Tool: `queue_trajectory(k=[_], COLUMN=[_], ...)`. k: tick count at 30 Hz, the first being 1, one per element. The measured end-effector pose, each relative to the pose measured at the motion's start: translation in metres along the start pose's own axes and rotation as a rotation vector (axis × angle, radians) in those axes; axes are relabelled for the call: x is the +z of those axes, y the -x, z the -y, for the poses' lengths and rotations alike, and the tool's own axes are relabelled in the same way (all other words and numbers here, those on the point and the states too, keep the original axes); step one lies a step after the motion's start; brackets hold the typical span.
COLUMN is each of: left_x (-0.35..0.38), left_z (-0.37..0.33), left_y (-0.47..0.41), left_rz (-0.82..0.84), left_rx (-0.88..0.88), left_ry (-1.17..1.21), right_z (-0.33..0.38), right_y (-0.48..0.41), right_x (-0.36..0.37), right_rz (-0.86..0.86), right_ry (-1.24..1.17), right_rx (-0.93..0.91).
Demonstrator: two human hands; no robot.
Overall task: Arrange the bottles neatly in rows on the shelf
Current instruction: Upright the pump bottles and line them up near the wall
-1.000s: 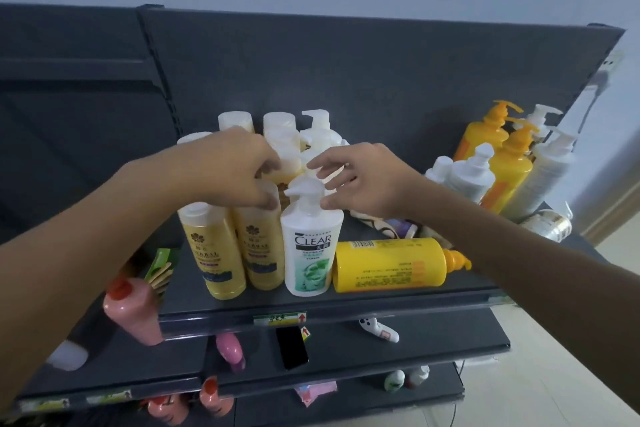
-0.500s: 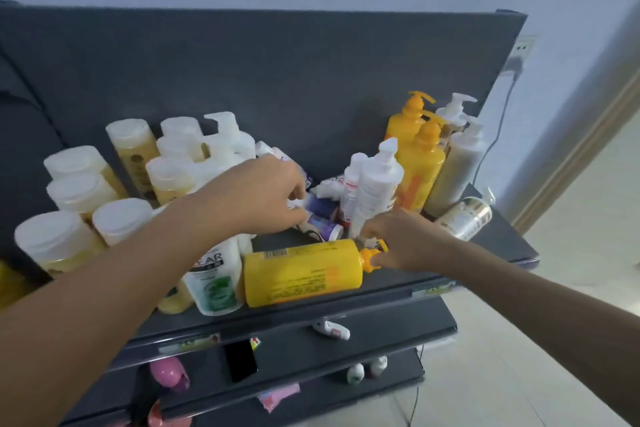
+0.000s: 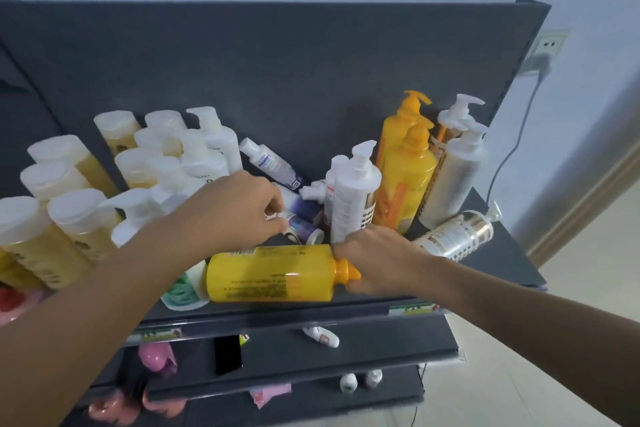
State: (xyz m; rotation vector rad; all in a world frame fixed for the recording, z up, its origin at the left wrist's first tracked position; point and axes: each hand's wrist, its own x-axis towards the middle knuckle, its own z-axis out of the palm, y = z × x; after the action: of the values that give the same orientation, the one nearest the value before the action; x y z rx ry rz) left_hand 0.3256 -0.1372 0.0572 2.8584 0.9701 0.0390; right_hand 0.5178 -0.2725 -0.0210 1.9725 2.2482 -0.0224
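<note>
A big yellow bottle (image 3: 270, 272) lies on its side at the front of the top shelf (image 3: 512, 253). My right hand (image 3: 374, 258) is closed around its orange neck. My left hand (image 3: 228, 208) reaches into a heap of small purple-and-white bottles (image 3: 304, 227) behind it, fingers pinched on one small bottle there. Several pale yellow bottles with white caps (image 3: 69, 211) stand in rows at the left, with white pump bottles (image 3: 207, 149) beside them. A white pump bottle (image 3: 353, 198) stands just behind my right hand.
Tall yellow and white pump bottles (image 3: 408, 177) stand at the back right. A white-and-gold bottle (image 3: 457, 234) lies on its side near the shelf's right end. Lower shelves (image 3: 381, 347) hold pink bottles, a black phone and small white items. A wall socket with cable is at the right.
My view swung right along the shelf. My right hand dropped from the white pump bottle to the lying yellow bottle's neck. My left hand left the standing bottles and reached into the small-bottle heap.
</note>
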Motion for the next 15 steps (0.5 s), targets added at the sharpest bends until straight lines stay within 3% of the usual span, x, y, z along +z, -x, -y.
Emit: queue_trajectory(k=[4, 11, 15], left_x=[-0.006, -0.016, -0.019], left_z=[-0.015, -0.048, -0.061], left_y=[-0.004, -0.017, -0.031], left_rz=[-0.037, -0.118, -0.181], left_rx=[-0.031, -0.028, -0.009], left_ry=[-0.004, 0.019, 0.112], right_z=[-0.020, -0.055, -0.071], right_y=[0.021, 0.036, 0.035], right_x=[-0.041, -0.092, -0.111], right_rz=[-0.160, -0.371, -0.352], right_ry=[-0.018, 0.165, 0.139], right_rx=[-0.081, -0.239, -0.217])
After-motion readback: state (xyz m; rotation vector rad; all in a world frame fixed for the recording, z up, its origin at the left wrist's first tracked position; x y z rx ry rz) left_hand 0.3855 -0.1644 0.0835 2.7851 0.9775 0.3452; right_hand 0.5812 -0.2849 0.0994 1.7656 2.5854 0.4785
